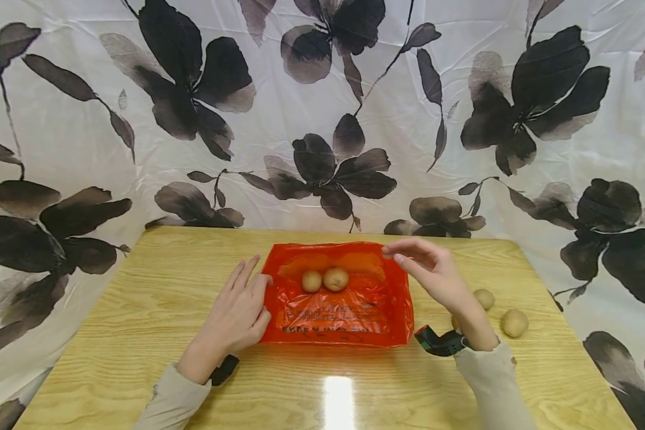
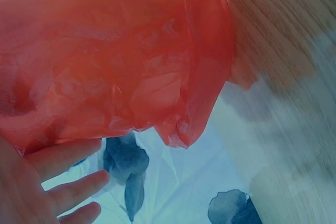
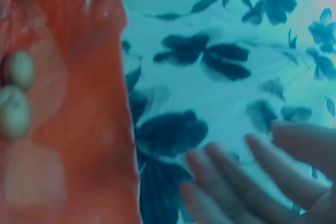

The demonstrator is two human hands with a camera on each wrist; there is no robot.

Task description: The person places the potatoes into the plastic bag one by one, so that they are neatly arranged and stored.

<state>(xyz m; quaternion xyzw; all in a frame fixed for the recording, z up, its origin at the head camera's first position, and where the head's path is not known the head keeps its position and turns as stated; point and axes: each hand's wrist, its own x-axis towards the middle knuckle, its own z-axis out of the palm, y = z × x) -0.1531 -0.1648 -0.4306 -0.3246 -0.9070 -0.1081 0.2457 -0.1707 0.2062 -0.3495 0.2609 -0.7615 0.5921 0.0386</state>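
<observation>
A red plastic bag [image 1: 333, 334] sits on the table, spread into a box-like shape with its mouth facing up. Inside it two potatoes [image 1: 335, 279] lie side by side; the right wrist view shows the same potatoes [image 3: 14, 113] at its left edge. My left hand [image 1: 240, 310] is at the bag's left side, its fingers extended and the index finger against the red plastic [image 2: 131, 77]. Over the bag's back right corner hovers my right hand [image 1: 429, 269], fingers loosely bent with nothing visible between them. In its wrist view that hand [image 3: 262, 182] appears apart from the bag.
To the right of the bag, a potato [image 1: 515, 323] and another potato [image 1: 484, 298] lie on the wooden table [image 1: 193, 263]; one more is mostly hidden behind my right wrist. A floral cloth [image 1: 269, 119] hangs beyond the table's back edge.
</observation>
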